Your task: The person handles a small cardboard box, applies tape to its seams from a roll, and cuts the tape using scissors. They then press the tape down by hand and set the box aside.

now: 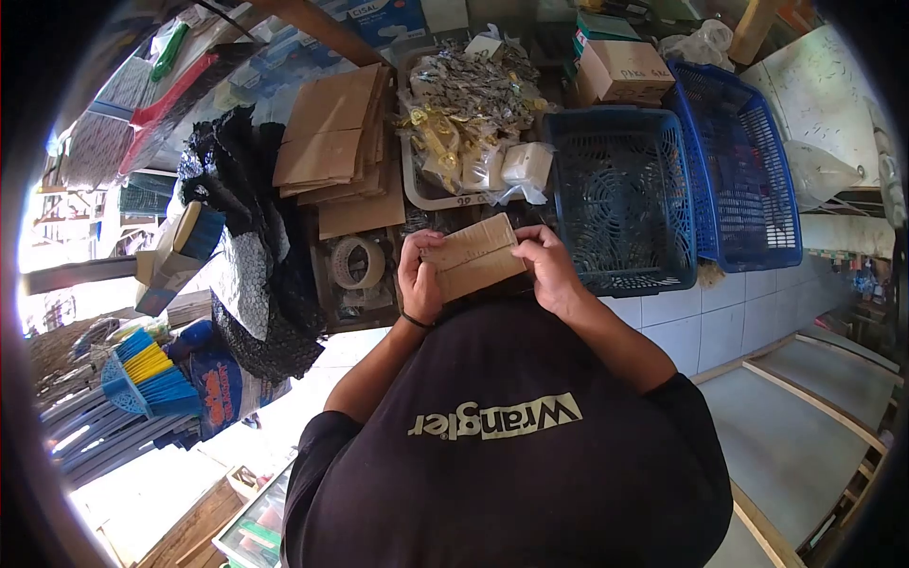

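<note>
brown cardboard piece (471, 259), looked kinda ribbed with a lengthwise seam, fingers of left hand (421, 282) and right hand (551, 270) gripped its ends — black shirt (492, 497) read "Wrangler" upside down, blue box (401, 19) said "CISAL"

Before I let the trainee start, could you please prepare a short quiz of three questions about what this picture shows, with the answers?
1. Multiple choice: what do the left hand and the right hand hold together? A: a beige ring-shaped tape roll; B: a brown rectangular cardboard piece; C: a dark blue plastic basket.
2. True or false: a black band is worn on the right wrist.
3. Fill in: the stack of flat brown cardboard sheets lies to the ____ of the pale-rimmed tray, as the picture shows it.

Key: 1. B. 2. False; the black band is on the left wrist. 3. Left.
</note>
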Demonstrator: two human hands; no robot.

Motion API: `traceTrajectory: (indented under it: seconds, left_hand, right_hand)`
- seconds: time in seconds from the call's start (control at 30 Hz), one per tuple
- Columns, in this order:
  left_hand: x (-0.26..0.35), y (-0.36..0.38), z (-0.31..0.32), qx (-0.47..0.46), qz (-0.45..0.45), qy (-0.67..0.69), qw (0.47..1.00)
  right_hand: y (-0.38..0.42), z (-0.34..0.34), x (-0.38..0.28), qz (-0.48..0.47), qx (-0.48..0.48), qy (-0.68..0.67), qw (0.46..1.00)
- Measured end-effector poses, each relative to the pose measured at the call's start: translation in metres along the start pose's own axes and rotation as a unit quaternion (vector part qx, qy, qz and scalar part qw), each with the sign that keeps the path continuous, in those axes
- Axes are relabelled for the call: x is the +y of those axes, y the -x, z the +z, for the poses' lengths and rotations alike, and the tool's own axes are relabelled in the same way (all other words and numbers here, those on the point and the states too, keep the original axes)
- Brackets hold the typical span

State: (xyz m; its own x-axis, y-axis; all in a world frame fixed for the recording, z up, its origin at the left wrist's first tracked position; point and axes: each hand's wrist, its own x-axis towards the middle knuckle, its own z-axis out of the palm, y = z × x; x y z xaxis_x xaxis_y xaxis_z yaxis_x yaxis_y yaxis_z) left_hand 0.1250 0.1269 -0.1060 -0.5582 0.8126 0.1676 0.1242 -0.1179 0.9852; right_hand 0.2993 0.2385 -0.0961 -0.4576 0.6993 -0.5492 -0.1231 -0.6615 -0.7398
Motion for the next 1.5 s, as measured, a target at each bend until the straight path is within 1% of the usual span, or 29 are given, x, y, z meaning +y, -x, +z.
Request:
traceTrajectory:
  seconds: [0.03, 0.13, 0.33, 0.5, 0.63, 0.73, 0.83, 0.93, 1.03, 1.13, 1.23, 1.33, 1.43, 1.5]
  left_hand:
    - [0.002, -0.001, 0.001, -0.001, 0.001, -0.002, 1.000]
    - [-0.001, 0.001, 0.000, -0.001, 0.001, 0.000, 1.000]
    - [-0.002, 0.000, 0.000, -0.004, 0.011, -0.016, 1.000]
    - [0.000, -0.001, 0.002, -0.001, 0.005, -0.007, 1.000]
    - [0.000, -0.001, 0.002, -0.002, 0.004, -0.004, 1.000]
    - [-0.001, 0.000, 0.003, 0.001, 0.001, -0.005, 1.000]
    - [-0.004, 0.000, 0.002, 0.003, 0.006, -0.005, 1.000]
    - [-0.001, 0.001, 0.001, -0.001, 0.014, -0.015, 1.000]
    - [-0.001, 0.001, 0.001, 0.001, 0.009, -0.017, 1.000]
    - [0.000, 0.001, 0.002, 0.003, 0.008, -0.017, 1.000]
    - [0.000, 0.002, 0.003, 0.003, 0.006, -0.018, 1.000]
    - [0.000, 0.002, 0.001, -0.001, 0.002, -0.023, 1.000]
    - [-0.004, 0.001, 0.001, -0.002, -0.003, -0.023, 1.000]
    - [-0.004, 0.001, 0.000, -0.001, -0.004, -0.028, 1.000]
  right_hand:
    - [-0.001, -0.002, 0.001, 0.014, -0.010, -0.025, 1.000]
    - [0.005, -0.002, -0.004, 0.018, -0.019, -0.032, 0.999]
    - [0.001, 0.002, 0.004, -0.060, 0.023, 0.119, 0.991]
    - [0.001, 0.007, 0.004, -0.091, 0.051, 0.142, 0.984]
    - [0.005, 0.013, -0.002, -0.089, 0.066, 0.155, 0.982]
    - [0.001, 0.013, 0.002, -0.075, 0.061, 0.134, 0.986]
    - [0.002, 0.012, -0.001, -0.060, 0.051, 0.125, 0.989]
    - [0.003, 0.009, 0.000, -0.070, 0.029, 0.138, 0.988]
    - [0.001, 0.004, 0.000, -0.048, 0.013, 0.106, 0.993]
    - [0.001, 0.006, 0.001, -0.084, 0.033, 0.137, 0.986]
    - [-0.001, 0.005, 0.009, -0.139, 0.027, 0.173, 0.975]
    - [-0.001, 0.006, 0.009, -0.174, 0.039, 0.238, 0.955]
    - [0.000, 0.006, 0.007, -0.189, 0.031, 0.293, 0.937]
    - [0.000, 0.005, 0.006, -0.220, 0.023, 0.299, 0.928]
